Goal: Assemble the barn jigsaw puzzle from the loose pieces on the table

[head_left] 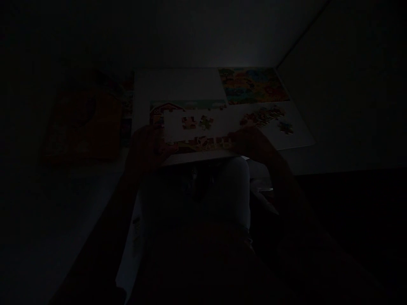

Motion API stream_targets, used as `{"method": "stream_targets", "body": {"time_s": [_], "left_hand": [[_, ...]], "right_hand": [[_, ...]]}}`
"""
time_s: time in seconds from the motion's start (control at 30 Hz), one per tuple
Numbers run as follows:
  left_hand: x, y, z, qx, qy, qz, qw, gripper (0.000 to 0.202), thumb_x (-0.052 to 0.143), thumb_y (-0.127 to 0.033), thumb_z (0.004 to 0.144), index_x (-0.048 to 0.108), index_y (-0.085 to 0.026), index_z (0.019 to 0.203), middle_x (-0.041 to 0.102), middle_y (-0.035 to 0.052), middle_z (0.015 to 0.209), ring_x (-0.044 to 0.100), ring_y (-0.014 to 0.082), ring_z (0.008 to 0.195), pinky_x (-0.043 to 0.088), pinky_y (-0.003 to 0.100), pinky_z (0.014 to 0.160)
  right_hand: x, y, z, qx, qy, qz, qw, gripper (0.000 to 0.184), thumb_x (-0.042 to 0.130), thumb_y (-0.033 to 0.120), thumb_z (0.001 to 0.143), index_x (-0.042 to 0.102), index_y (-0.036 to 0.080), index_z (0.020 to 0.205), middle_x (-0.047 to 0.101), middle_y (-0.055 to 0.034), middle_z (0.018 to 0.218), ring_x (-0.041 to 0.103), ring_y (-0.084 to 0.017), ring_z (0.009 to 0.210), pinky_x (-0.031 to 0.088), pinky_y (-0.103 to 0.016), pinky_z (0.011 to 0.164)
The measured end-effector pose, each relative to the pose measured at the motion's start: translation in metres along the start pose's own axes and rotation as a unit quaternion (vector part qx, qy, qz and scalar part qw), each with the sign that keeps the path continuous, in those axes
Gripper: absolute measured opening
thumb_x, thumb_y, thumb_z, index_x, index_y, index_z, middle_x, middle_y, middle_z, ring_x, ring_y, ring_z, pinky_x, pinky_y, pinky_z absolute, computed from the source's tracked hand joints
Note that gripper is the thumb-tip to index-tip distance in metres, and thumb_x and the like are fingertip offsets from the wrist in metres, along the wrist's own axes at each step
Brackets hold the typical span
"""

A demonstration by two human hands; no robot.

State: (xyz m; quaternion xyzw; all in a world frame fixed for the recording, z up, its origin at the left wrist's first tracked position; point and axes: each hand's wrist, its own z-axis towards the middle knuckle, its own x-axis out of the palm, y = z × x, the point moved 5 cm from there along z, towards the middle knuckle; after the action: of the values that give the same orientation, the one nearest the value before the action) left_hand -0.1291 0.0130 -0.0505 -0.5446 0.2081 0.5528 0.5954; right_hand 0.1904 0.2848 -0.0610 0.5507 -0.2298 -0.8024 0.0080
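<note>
The view is very dark. A partly assembled jigsaw puzzle [203,145] lies on a white board [178,84], with a red barn at its upper left. Two loose puzzle pieces [206,122] sit side by side on the white area inside it. My left hand [146,148] is closed about the puzzle's lower left edge, thumb laid over the bottom row. At the lower right end, my right hand [252,144] has its fingertips closed on the puzzle's edge. Finer finger detail is lost in the dark.
Several loose puzzle pieces [262,116] lie in a cluster to the right, with one piece [285,128] apart from them. A colourful picture sheet [254,84] covers the board's upper right. An orange box or packet [84,123] lies at the left. A wall stands behind.
</note>
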Motion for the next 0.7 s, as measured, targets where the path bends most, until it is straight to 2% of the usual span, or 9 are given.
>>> {"method": "stream_targets", "body": {"time_s": [0.1,0.3,0.5,0.7], "left_hand": [[0.001,0.002,0.001,-0.010,0.011,0.004,1.000,0.077,0.070,-0.081,0.097,0.060,-0.034,0.157,0.061,0.0124,0.168,0.053,0.0432,0.159,0.042,0.068,0.133],[0.002,0.002,0.001,-0.010,0.004,0.005,1.000,0.077,0.071,-0.080,0.097,0.060,-0.035,0.159,0.061,0.0132,0.166,0.052,0.0447,0.159,0.039,0.068,0.135],[0.001,0.001,0.001,-0.012,0.010,0.009,1.000,0.076,0.071,-0.080,0.097,0.062,-0.035,0.157,0.062,0.0122,0.166,0.054,0.0446,0.158,0.041,0.070,0.134],[-0.001,-0.002,0.002,-0.008,0.003,0.003,1.000,0.075,0.071,-0.078,0.097,0.063,-0.034,0.156,0.064,0.0136,0.164,0.055,0.0458,0.157,0.042,0.072,0.133]], "right_hand": [[0.005,0.002,-0.004,-0.019,0.004,0.015,1.000,0.040,0.075,0.050,0.105,0.083,0.030,0.140,0.081,-0.0129,0.133,0.074,-0.037,0.125,0.059,-0.056,0.108],[0.005,0.005,-0.002,-0.013,0.018,0.018,1.000,0.037,0.068,0.048,0.111,0.083,0.039,0.143,0.080,-0.0095,0.139,0.075,-0.035,0.125,0.061,-0.056,0.107],[0.009,0.007,-0.002,-0.046,0.005,0.016,0.999,0.035,0.064,0.048,0.114,0.085,0.032,0.137,0.080,-0.0133,0.135,0.075,-0.032,0.120,0.061,-0.051,0.102],[0.013,0.011,-0.005,-0.022,-0.006,-0.013,1.000,0.032,0.063,0.048,0.115,0.086,0.034,0.132,0.080,-0.0111,0.136,0.074,-0.031,0.120,0.059,-0.050,0.102]]}}
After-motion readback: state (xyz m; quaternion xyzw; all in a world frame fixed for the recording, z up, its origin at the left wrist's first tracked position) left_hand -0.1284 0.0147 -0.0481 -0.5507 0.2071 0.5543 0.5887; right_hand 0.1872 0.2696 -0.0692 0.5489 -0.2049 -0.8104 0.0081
